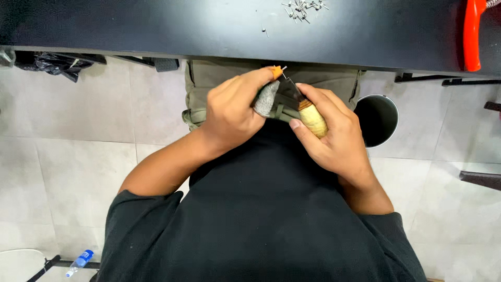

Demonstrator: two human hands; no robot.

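Small orange-tipped piece (276, 70) pinched at fingertips of left hand (232, 109), held over lap below bench (209, 31) edge. Grey guard (266, 98) on left thumb. Knife (302, 104), pale wooden handle, gripped closed in right hand (334, 136), blade tip touching piece. Loose nails (302, 8) on bench. Dark round bin (377, 119) on floor just beside right hand.

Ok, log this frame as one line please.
left hand: pinches small orange piece, grey thumb guard | right hand: grips wooden-handled knife, blade at piece | dark tabletop: small metal parts
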